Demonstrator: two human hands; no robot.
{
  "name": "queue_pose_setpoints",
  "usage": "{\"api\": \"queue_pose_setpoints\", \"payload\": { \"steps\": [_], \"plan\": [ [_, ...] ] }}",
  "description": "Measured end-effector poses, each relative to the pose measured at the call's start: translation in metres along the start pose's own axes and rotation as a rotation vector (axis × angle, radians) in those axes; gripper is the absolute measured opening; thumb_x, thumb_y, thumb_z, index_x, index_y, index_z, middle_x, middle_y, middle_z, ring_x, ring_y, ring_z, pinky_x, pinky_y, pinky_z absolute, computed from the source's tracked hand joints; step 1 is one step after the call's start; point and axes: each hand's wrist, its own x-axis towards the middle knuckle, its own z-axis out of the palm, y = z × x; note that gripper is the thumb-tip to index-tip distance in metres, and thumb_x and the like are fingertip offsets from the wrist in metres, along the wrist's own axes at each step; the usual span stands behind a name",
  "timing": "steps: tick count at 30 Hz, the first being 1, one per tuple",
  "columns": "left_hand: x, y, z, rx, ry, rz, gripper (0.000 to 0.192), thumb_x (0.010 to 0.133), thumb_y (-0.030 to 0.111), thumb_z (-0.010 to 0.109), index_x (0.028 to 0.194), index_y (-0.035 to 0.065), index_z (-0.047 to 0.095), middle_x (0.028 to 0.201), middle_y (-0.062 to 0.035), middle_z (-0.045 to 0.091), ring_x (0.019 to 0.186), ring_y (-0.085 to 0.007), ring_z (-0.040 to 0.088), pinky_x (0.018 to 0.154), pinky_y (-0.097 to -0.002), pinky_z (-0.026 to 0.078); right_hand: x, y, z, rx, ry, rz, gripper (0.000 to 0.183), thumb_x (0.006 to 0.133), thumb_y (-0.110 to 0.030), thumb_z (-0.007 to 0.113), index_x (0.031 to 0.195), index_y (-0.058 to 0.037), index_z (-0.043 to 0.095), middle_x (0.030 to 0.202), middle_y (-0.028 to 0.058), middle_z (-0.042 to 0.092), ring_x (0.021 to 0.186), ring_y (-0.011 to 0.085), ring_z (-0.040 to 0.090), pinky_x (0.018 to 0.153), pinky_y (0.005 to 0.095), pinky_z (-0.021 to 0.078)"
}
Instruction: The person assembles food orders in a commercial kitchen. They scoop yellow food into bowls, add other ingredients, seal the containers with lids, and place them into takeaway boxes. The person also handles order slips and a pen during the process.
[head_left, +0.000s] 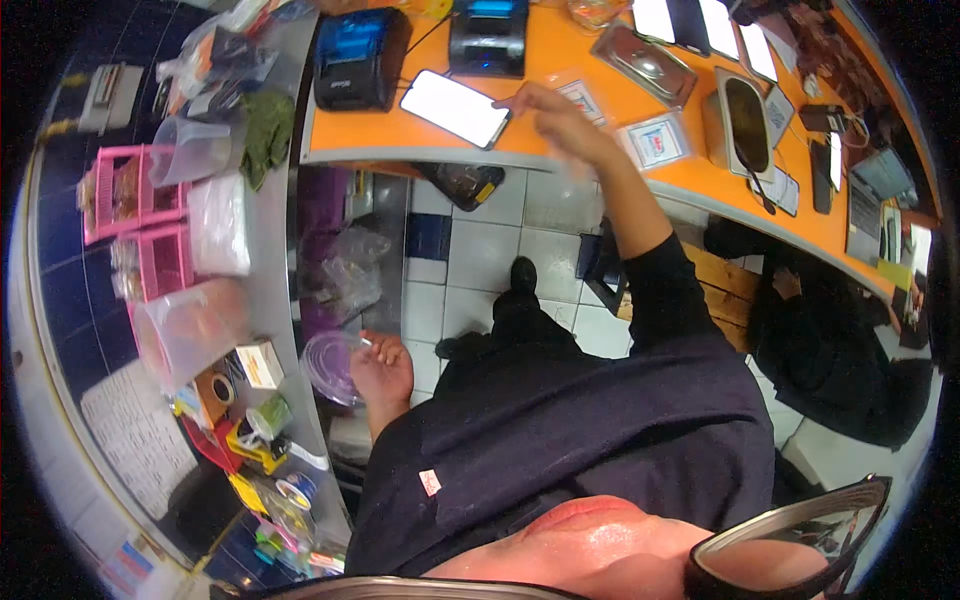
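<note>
My left hand (390, 369) grips the edge of a round clear plastic lid (330, 367), held low beside the grey shelf. My right hand (559, 124) reaches over the orange counter, with its index finger extended to the right end of a smartphone (456, 107). The phone lies face up with a bright white screen. My other right fingers look partly curled, and I see nothing held in them. Just behind the phone stand a black receipt printer (360, 60) and a second small printer (489, 37).
On the orange counter (352, 135) are a steel pan lid (645, 64), a steel pan (739, 124) with a utensil, and a laptop (866, 214). Pink baskets (165, 262), a clear jug (191, 150) and tape rolls crowd the left shelf (274, 247). A person (832, 360) sits at right.
</note>
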Motion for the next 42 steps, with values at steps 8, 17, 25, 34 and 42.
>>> {"api": "queue_pose_setpoints", "payload": {
  "steps": [8, 17, 25, 34, 42],
  "plan": [
    [-0.004, 0.003, -0.003, -0.018, -0.018, 0.049, 0.019, 0.083, 0.010, 0.048, 0.094, 0.0078, 0.062, 0.070, -0.0009, 0.043, 0.060, -0.0118, 0.038, 0.054, -0.0239, 0.034, 0.020, 0.001, 0.083, -0.735, -0.047, 0.244, 0.036, 0.076, -0.016, 0.057, 0.110, -0.0076, 0.050, 0.135, 0.0153, 0.057, 0.104, 0.0372, 0.062, 0.089, 0.0482, 0.0483],
    [-0.044, 0.089, -0.113, -0.081, 0.281, 0.733, 0.012, 0.095, 0.011, 0.047, 0.084, 0.0129, 0.052, 0.069, 0.0037, 0.052, 0.060, -0.0083, 0.054, 0.055, -0.0218, 0.048, 0.005, 0.031, 0.081, -0.863, 0.141, 0.204, 0.064, 0.080, -0.033, 0.070, 0.132, -0.0016, 0.051, 0.120, 0.0198, 0.064, 0.111, 0.0374, 0.061, 0.095, 0.0439, 0.0468],
    [-0.128, 0.201, -0.180, -0.738, 0.675, 1.319, 0.018, 0.101, 0.022, 0.043, 0.096, 0.0073, 0.052, 0.079, -0.0029, 0.052, 0.064, -0.0143, 0.051, 0.062, -0.0234, 0.051, 0.004, -0.001, 0.144, 0.053, 0.153, 0.476, 0.049, 0.099, -0.049, 0.047, 0.096, -0.0014, 0.059, 0.082, 0.0063, 0.054, 0.065, 0.0163, 0.053, 0.053, 0.0338, 0.0431],
    [-0.183, 0.431, -0.230, -0.528, 0.428, 1.551, 0.013, 0.096, 0.019, 0.054, 0.094, 0.0061, 0.052, 0.079, -0.0031, 0.053, 0.068, -0.0159, 0.056, 0.062, -0.0268, 0.053, -0.092, -0.123, 0.410, 0.385, -0.132, 0.869, 0.056, 0.096, -0.066, 0.041, 0.092, -0.0121, 0.057, 0.074, -0.0009, 0.051, 0.066, 0.0139, 0.051, 0.055, 0.0288, 0.0426],
    [-0.275, 0.468, -0.314, 0.492, 0.619, 1.950, 0.048, 0.089, 0.013, 0.063, 0.134, 0.0036, 0.046, 0.128, -0.0134, 0.051, 0.116, -0.0203, 0.050, 0.100, -0.0355, 0.041, -0.168, -0.200, 0.720, 0.396, -0.367, 0.716, 0.039, 0.103, -0.050, 0.043, 0.082, -0.0167, 0.047, 0.068, -0.0032, 0.042, 0.058, 0.0119, 0.045, 0.050, 0.0295, 0.0418]
  ]
}}
